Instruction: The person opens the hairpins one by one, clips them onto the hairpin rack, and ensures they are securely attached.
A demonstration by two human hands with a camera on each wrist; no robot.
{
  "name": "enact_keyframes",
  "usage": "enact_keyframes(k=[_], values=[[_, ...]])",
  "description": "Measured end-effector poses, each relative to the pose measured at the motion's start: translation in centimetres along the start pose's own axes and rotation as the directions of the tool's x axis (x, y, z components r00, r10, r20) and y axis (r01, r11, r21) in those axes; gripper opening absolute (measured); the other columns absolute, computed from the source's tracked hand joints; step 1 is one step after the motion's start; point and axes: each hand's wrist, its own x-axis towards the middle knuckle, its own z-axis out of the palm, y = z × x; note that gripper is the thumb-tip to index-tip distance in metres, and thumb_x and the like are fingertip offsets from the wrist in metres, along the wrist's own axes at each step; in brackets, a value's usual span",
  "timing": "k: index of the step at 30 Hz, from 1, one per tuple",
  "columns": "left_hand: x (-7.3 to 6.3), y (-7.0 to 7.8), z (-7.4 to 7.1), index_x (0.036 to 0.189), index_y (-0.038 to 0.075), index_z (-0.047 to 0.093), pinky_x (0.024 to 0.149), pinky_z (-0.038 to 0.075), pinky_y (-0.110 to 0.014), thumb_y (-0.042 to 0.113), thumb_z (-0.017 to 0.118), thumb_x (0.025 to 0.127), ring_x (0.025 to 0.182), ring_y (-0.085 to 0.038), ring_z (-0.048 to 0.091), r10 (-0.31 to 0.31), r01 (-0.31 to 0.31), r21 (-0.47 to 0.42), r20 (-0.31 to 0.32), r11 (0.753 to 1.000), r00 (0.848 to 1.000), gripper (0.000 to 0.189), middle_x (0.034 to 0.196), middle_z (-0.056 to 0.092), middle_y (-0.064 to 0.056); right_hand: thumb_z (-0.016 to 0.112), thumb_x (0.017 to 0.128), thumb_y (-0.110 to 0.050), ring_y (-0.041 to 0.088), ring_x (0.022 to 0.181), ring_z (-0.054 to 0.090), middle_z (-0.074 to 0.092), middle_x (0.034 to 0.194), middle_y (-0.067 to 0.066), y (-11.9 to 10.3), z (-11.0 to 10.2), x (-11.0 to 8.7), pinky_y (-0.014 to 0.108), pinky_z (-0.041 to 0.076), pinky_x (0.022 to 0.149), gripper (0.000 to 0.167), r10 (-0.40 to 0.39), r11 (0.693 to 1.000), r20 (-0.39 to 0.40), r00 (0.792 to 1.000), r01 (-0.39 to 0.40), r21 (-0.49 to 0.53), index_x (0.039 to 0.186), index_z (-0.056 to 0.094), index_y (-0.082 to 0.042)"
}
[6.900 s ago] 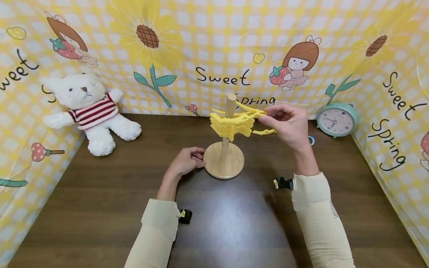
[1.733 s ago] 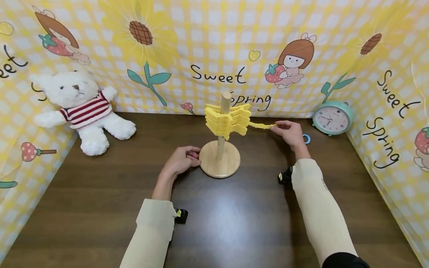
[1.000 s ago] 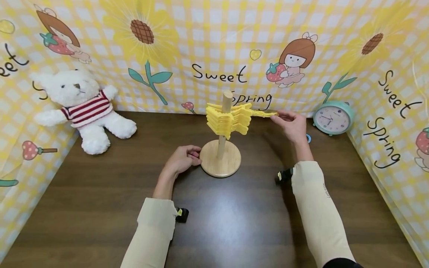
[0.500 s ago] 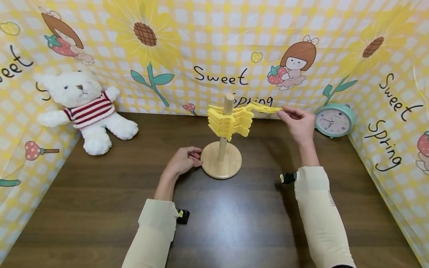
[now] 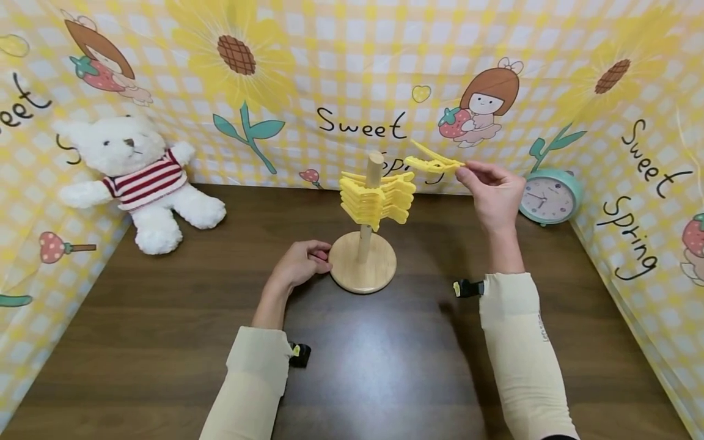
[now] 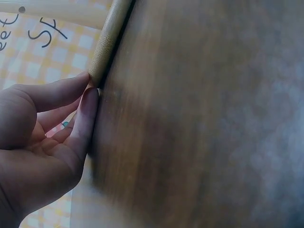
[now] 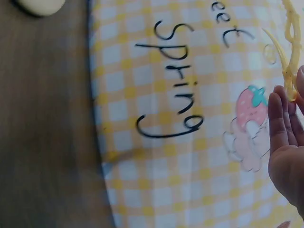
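Observation:
My right hand [image 5: 491, 192] pinches one end of a yellow forked plastic clip [image 5: 437, 164] in the air, to the right of a wooden post [image 5: 375, 169]. In the right wrist view the clip [image 7: 293, 52] shows two arms spread apart, one slim and curved, the other openwork. Several similar yellow clips [image 5: 379, 198] are stacked around the post, their ends fanning outward. My left hand [image 5: 299, 263] grips the left edge of the stand's round wooden base [image 5: 376, 275]. In the left wrist view, thumb and finger pinch the base's rim [image 6: 105, 47].
A white teddy bear [image 5: 134, 183] in a striped shirt sits at the back left. A mint alarm clock [image 5: 552, 197] stands at the back right, partly behind my right hand. Patterned yellow cloth [image 5: 363, 73] walls the brown tabletop [image 5: 192, 318] at the back and sides.
Earlier my right hand held a clip by the stack while another lay on the table. Since then it has lifted a clip from low on the right; its arms now stand apart. My left hand stays.

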Motion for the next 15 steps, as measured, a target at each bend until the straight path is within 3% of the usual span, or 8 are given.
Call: enact_keyframes(k=[8, 15], values=[[0.0, 0.1, 0.1, 0.135, 0.000, 0.061, 0.086, 0.049, -0.035, 0.003, 0.074, 0.090, 0.100, -0.027, 0.060, 0.004, -0.004, -0.004, 0.001, 1.000, 1.000, 0.047, 0.115, 0.062, -0.016, 0.085, 0.078, 0.006, 0.014, 0.072, 0.071, 0.076, 0.084, 0.009, -2.5, 1.4, 0.1, 0.021, 0.056, 0.068, 0.021, -0.145, 0.989, 0.090, 0.985, 0.146, -0.011, 0.093, 0.074, 0.016], [0.0, -0.1, 0.2, 0.135, 0.000, 0.061, 0.087, 0.049, -0.035, 0.003, 0.074, 0.090, 0.100, -0.027, 0.061, 0.010, -0.010, -0.002, 0.000, 1.000, 1.000, 0.047, 0.115, 0.062, -0.016, 0.086, 0.076, 0.005, 0.012, 0.070, 0.070, 0.075, 0.084, 0.007, -3.2, 2.2, -0.3, 0.019, 0.055, 0.067, 0.024, -0.145, 0.989, 0.131, 0.981, 0.146, 0.001, 0.091, 0.073, 0.017]])
